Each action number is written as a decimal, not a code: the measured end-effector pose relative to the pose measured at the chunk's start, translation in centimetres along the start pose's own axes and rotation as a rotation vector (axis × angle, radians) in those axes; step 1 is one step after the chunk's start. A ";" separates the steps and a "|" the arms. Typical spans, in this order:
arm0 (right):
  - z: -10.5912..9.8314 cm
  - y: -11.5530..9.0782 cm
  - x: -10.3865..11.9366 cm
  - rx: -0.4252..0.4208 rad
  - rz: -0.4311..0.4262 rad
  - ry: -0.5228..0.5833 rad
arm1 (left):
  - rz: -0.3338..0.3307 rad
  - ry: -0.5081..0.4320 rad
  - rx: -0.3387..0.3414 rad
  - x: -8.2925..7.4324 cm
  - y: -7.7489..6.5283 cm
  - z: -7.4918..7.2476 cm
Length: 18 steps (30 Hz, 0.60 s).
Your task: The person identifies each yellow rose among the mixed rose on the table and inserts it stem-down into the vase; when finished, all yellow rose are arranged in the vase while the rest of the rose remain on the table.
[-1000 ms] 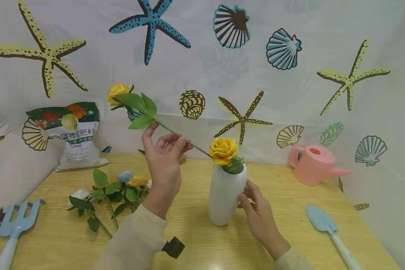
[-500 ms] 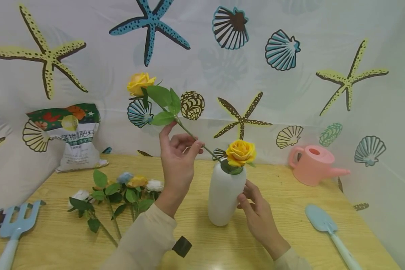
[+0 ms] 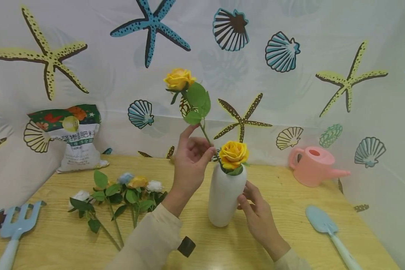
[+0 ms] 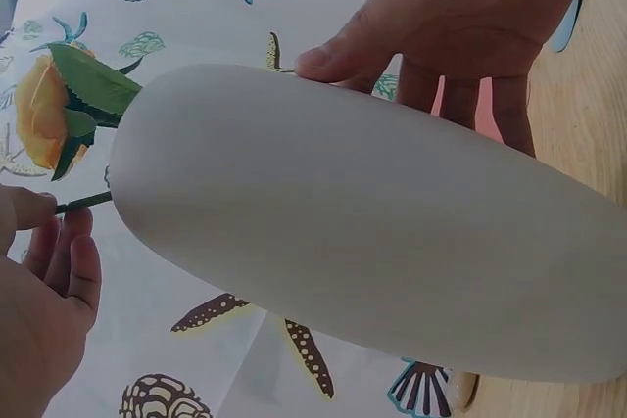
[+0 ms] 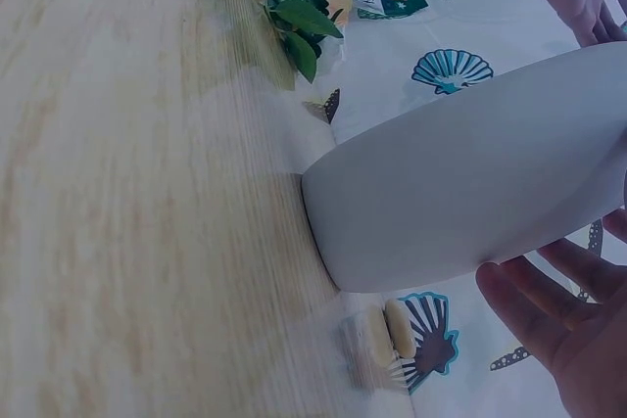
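A white vase [image 3: 227, 195] stands upright on the wooden table, with one yellow rose [image 3: 234, 154] in its mouth. My left hand [image 3: 193, 163] pinches the stem of a second yellow rose [image 3: 179, 79] between thumb and fingers. This rose leans up to the left, and its stem's lower end reaches the vase mouth; in the left wrist view the stem [image 4: 86, 202] meets the rim. My right hand [image 3: 260, 215] holds the vase's right side, thumb in front and fingers partly hidden behind it. In the right wrist view the thumb [image 5: 509, 301] touches the vase wall.
Several cut roses [image 3: 121, 195] lie on the table at left, beside a light-blue hand fork [image 3: 18, 225]. A fertilizer bag [image 3: 75, 142] stands behind them. At right are a pink watering can [image 3: 312, 168] and a light-blue trowel [image 3: 324, 221]. A patterned curtain [image 3: 202, 37] closes the back.
My left hand has moved right toward the vase, bringing the held rose more upright and its stem into the mouth. The rose in the vase has shifted slightly. My right hand stays in place.
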State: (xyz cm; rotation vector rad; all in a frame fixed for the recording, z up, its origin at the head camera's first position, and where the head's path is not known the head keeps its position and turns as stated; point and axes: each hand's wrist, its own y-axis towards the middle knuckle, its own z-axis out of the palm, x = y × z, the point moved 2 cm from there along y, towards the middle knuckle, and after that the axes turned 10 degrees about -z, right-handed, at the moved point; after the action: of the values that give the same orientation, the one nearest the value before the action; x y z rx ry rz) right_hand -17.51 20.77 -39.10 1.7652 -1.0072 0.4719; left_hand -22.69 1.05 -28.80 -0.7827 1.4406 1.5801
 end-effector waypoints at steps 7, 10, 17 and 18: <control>-0.1 0.1 -0.1 0.004 0.013 0.011 | -0.030 0.073 0.071 0.8 -0.3 0.5; 0.0 0.1 0.0 0.002 0.025 0.010 | -0.026 0.071 0.073 1.0 -0.4 0.5; 0.0 0.1 0.2 0.007 0.051 0.013 | -0.062 0.091 0.045 1.2 -0.5 0.7; 0.0 0.1 0.2 0.008 0.054 0.014 | -0.068 0.095 0.041 1.2 -0.5 0.7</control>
State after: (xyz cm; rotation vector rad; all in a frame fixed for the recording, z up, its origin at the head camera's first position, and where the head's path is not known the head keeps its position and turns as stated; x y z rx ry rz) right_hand -17.45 20.70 -38.91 1.7427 -1.0463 0.5222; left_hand -22.71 1.96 -29.97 -0.8837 1.4932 1.4752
